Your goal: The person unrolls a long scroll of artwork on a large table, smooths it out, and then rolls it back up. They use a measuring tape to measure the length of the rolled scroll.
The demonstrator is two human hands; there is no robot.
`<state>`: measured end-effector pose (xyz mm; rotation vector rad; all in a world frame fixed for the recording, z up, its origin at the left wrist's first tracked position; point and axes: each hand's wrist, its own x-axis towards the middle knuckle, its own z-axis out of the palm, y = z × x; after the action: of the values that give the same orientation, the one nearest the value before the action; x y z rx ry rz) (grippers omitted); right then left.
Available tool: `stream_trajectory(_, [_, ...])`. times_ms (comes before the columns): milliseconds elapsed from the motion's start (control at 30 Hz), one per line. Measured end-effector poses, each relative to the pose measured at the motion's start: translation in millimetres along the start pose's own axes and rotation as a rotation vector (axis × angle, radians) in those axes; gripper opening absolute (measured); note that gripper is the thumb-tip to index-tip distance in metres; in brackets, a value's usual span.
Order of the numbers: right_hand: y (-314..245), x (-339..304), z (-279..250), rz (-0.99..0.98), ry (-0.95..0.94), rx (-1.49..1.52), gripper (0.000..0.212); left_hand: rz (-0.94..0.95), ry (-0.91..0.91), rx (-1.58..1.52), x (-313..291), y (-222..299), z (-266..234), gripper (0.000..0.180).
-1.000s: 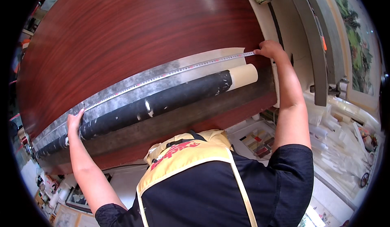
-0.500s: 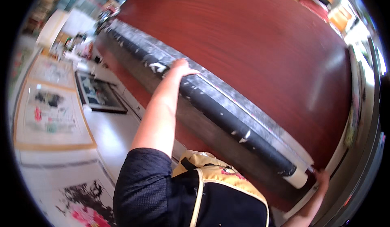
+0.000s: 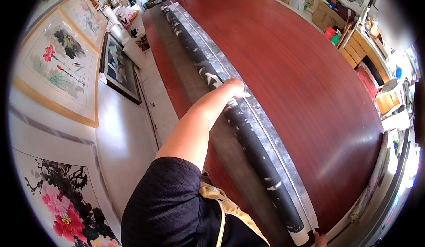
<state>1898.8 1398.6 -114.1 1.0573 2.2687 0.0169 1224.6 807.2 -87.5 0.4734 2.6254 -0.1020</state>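
A long roll of black sheet with white patches (image 3: 254, 152) lies on the dark red table. Its unrolled edge is a mottled grey strip (image 3: 271, 130) along the far side. A thin pale measuring tape (image 3: 283, 165) with small marks runs down that strip. About midway, my left hand (image 3: 234, 88) reaches over the roll and is closed on the tape, its fingers partly hidden. At the near end my right hand (image 3: 320, 239) pinches around the tape's end; the lower edge cuts most of it off. A white core (image 3: 299, 237) sticks out of the roll.
The red tabletop (image 3: 310, 79) spreads beyond the roll, and a grey-brown sheet (image 3: 226, 158) lies on my side. Framed paintings (image 3: 62, 61) and a dark picture frame (image 3: 119, 68) stand at left. A cardboard box (image 3: 328, 16) and wooden drawers (image 3: 354, 48) are at far right.
My view has swung right, so the roll now runs more steeply. Both hands stay at about the same places along the strip; the right one is nearer the lower edge of view.
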Motion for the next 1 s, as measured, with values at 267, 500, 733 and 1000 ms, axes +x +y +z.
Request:
stream_trajectory(267, [-92.5,-47.0,-71.9,-0.015,0.204,-0.164,0.044,0.237,0.084,-0.027,14.5,-48.0,5.8,0.068])
stream_trajectory(500, [-370.1,-107.8,-185.3,-0.233,0.309,0.031,0.055,0.501,0.092,-0.12,27.4,-79.1,27.2,0.061])
stream_trajectory(733, [-661.4,-124.4,-271.1,-0.616,0.231,0.038,0.052,0.584,-0.04,-0.131,28.8,-87.5,3.5,0.059])
stream_trajectory(1000, [-792.4,-100.7,-259.9,-0.673,0.257,-0.105,0.034,0.693,-0.1,0.001,38.6,-95.6,-5.5,0.041])
